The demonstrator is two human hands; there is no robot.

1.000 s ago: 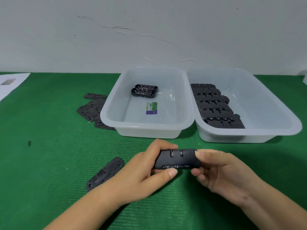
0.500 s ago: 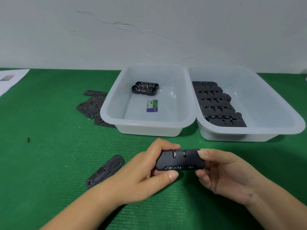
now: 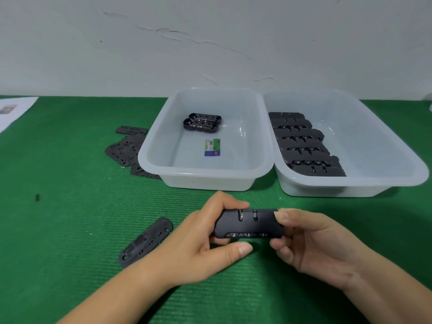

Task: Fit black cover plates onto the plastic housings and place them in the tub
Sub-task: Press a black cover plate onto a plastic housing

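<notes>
Both hands grip one black lock housing (image 3: 249, 223) just above the green tabletop (image 3: 70, 230), in front of the two tubs. The left hand (image 3: 205, 239) curls its fingers over the housing's far edge with the thumb beneath the near edge; the right hand (image 3: 311, 242) pinches the opposite end between thumb and fingers. The housing looks like rigid moulded plastic, light enough for a fingertip hold, with a matte face that should not slip much. Its three number wheels along the near edge and two slots on top are best kept free of the fingers, so the short ends are the sensible places to hold. Whether a cover plate is already on its underside I cannot tell, since that face is hidden.

A loose cover plate (image 3: 146, 242) lies flat on the tabletop just beside the left wrist; thin as it is, it will probably need lifting by an edge. More plates (image 3: 127, 148) are heaped against the left tub (image 3: 210, 176), which holds two housings (image 3: 202, 122) and a small card (image 3: 212, 147). The right tub (image 3: 350, 183) holds a row of overlapping housings (image 3: 304, 146). Nothing lies between the hands and either tub; only the near rims must be cleared.
</notes>
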